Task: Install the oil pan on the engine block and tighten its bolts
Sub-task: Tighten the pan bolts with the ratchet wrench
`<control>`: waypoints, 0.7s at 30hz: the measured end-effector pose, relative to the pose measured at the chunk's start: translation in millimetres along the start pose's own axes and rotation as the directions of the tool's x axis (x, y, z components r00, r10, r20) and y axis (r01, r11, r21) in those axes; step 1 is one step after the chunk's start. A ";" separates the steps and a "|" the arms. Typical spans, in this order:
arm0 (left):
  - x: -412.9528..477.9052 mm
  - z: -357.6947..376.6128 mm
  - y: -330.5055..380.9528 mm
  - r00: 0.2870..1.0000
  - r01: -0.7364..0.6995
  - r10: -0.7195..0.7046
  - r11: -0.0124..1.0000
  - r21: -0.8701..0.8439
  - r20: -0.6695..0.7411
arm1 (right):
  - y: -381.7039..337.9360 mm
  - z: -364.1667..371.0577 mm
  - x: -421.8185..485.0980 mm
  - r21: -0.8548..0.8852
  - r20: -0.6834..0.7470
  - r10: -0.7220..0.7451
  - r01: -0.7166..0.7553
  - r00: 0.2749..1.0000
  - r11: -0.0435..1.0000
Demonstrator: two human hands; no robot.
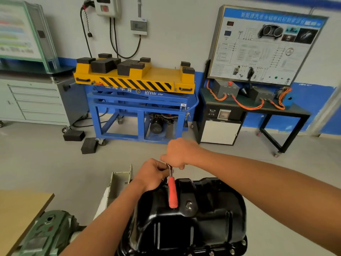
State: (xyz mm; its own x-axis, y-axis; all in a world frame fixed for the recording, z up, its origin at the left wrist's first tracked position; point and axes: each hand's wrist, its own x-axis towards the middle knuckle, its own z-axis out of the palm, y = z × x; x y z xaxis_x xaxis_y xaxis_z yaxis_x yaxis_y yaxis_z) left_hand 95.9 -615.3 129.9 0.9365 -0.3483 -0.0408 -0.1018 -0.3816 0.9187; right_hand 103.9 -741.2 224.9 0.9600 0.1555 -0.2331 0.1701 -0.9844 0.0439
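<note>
The black oil pan (203, 218) lies bottom up at the lower centre, with bolts (232, 251) along its near flange and a drain plug (189, 205) on its side. A ratchet wrench with a red handle (172, 194) stands over the pan's far edge, handle pointing toward me. My left hand (152, 174) grips the wrench's metal head end at the far rim. My right hand (180, 153) is curled in a fist right above the head, pinching the top of the tool. The bolt under the wrench is hidden by my hands.
A green engine stand part (48, 231) and a wooden table corner (20, 211) sit at lower left. A white metal bracket (120, 180) stands left of the pan. Beyond are a blue and yellow lift cart (136, 100), black foam blocks (89, 145) on the floor, and a training board bench (258, 100).
</note>
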 end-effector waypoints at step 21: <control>0.0 -7.3 -4.2 0.999 0.009 -0.005 0.997 -0.078 0.046 | -3.4 -28.4 -15.0 -0.300 0.021 -0.502 0.484 0.865 0.822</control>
State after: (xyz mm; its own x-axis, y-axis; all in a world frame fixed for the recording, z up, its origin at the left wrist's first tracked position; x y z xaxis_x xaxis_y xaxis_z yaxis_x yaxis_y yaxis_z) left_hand 98.8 -607.5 128.9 0.9206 -0.3852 -0.0639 -0.0668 -0.3165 0.9462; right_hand 95.2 -737.9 255.9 0.7401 0.6267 -0.2438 0.6714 -0.7094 0.2144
